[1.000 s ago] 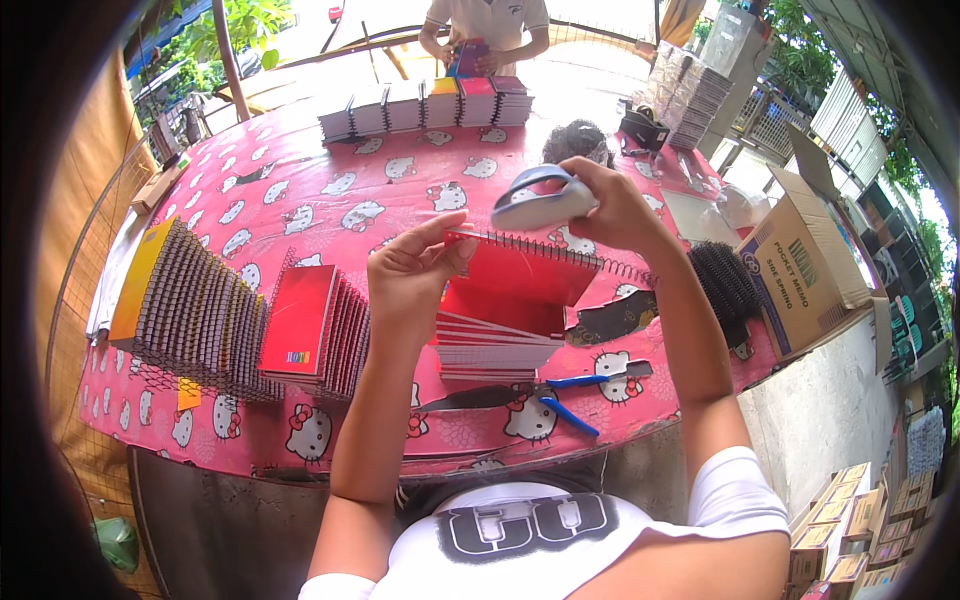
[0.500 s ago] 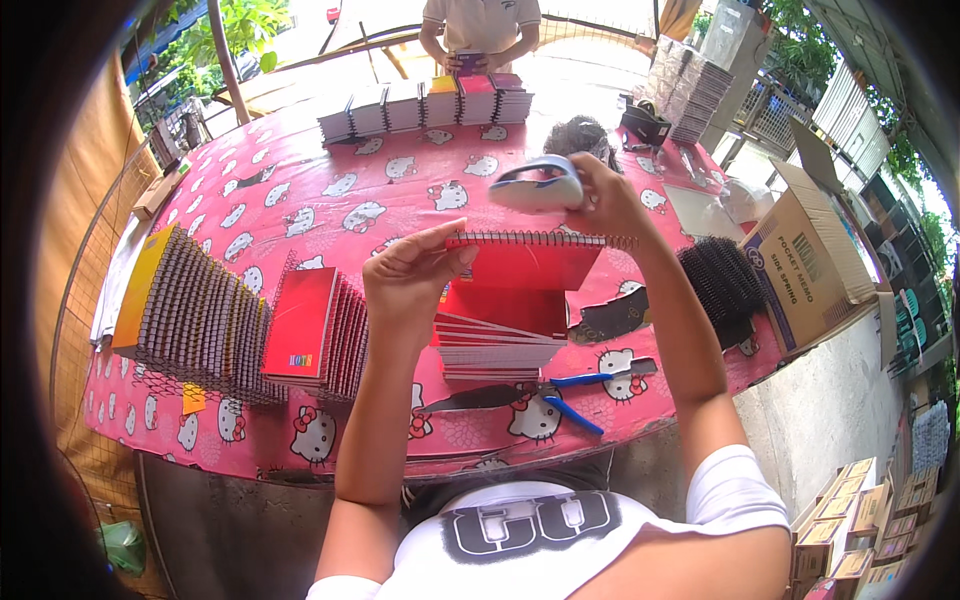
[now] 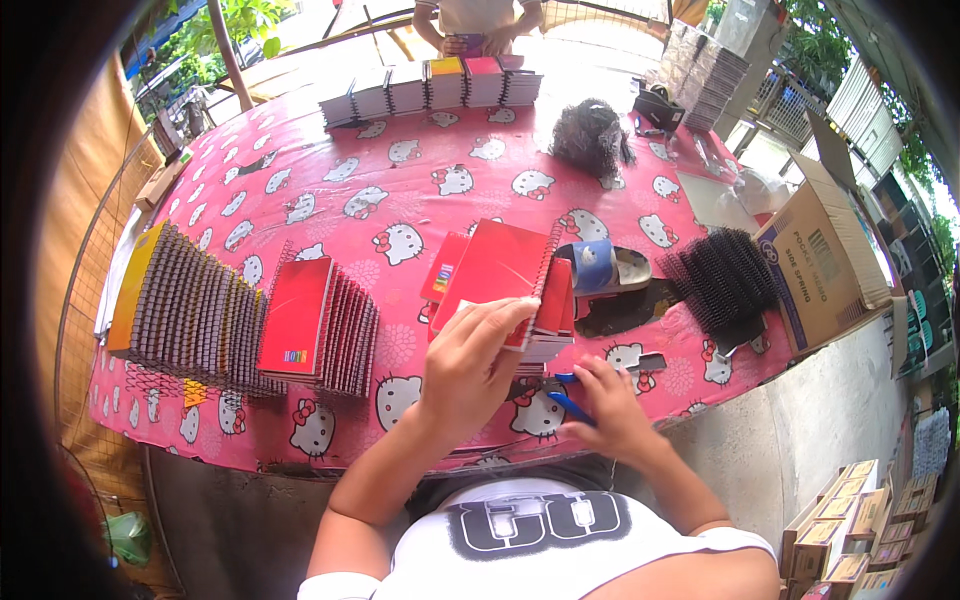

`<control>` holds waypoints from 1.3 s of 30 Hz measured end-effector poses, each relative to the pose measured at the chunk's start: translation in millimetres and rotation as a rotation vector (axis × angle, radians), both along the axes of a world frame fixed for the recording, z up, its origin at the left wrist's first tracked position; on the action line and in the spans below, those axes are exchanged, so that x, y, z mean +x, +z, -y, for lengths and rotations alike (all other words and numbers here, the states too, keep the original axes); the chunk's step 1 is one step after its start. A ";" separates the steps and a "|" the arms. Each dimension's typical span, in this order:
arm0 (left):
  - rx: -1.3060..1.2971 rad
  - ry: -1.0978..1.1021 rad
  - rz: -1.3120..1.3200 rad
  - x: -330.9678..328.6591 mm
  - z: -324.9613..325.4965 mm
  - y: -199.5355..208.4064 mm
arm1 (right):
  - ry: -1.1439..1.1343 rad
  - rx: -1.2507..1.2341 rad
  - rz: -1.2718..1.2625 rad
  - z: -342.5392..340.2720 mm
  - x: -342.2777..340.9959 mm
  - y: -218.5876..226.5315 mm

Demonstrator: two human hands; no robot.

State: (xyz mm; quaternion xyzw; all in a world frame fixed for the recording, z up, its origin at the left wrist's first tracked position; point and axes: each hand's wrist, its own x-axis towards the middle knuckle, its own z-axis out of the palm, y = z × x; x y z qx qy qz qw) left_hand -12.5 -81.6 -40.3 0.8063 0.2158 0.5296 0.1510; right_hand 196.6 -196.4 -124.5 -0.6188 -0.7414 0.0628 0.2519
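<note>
My left hand (image 3: 475, 365) pinches a red spiral notebook (image 3: 497, 262) by its lower right edge, near the coil. The notebook is tilted above a stack of red-covered pads (image 3: 546, 347), which it partly hides. My right hand (image 3: 612, 410) is at the blue-handled pliers (image 3: 572, 407) on the table's near side. Its fingers and thumb are spread around the handles, and a firm grip does not show. A blue and white slide sandal (image 3: 597, 266) lies just right of the notebook.
Left stand red spiral notebooks (image 3: 297, 315) and a taller yellow-covered stack (image 3: 190, 310). Black coils (image 3: 722, 288) and a cardboard box (image 3: 815, 260) are at right. More notebooks (image 3: 407, 90) line the far edge before another person (image 3: 480, 25). A black bundle (image 3: 590, 135) lies nearer.
My right hand has put down the sandal and moved down to the pliers. My left hand has lowered and turned the notebook, so its coil now runs along the right side.
</note>
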 end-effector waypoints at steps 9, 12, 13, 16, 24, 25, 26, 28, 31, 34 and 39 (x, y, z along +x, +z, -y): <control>-0.046 0.093 0.216 8.2 8.6 -6.9 | 0.068 0.252 -0.360 10.0 -25.8 66.8; 0.053 0.095 0.212 12.3 8.8 -8.9 | 0.032 0.322 -0.368 0.6 -33.8 83.5; 0.060 0.094 0.189 12.7 9.5 -6.8 | 0.029 0.342 -0.350 -1.0 -35.3 85.7; 0.098 0.092 0.134 11.8 11.3 -4.7 | 0.061 0.296 -0.441 -7.6 -37.1 73.3; 0.265 0.129 0.069 -16.2 3.6 19.0 | 0.309 -0.381 -1.392 -7.3 -28.4 53.7; 0.284 0.182 0.075 -25.6 0.5 29.2 | 0.220 -0.250 -1.072 -5.4 -24.4 45.4; 0.351 0.298 0.092 -34.5 -10.4 38.2 | 0.103 -0.109 -0.737 -3.4 -10.9 31.0; 0.479 0.512 0.088 -87.4 -10.0 81.9 | -0.006 0.046 -0.280 -0.8 -3.9 1.8; 0.311 0.472 -0.149 -128.7 -31.8 112.7 | -0.010 0.059 0.073 7.4 -2.0 -7.7; -0.071 0.394 -0.550 -143.8 -85.3 97.4 | -0.006 0.069 -0.171 -2.2 14.9 -4.8; -0.141 0.260 -0.608 -156.3 -122.0 6.6 | -0.097 0.287 -0.224 -40.2 61.2 7.7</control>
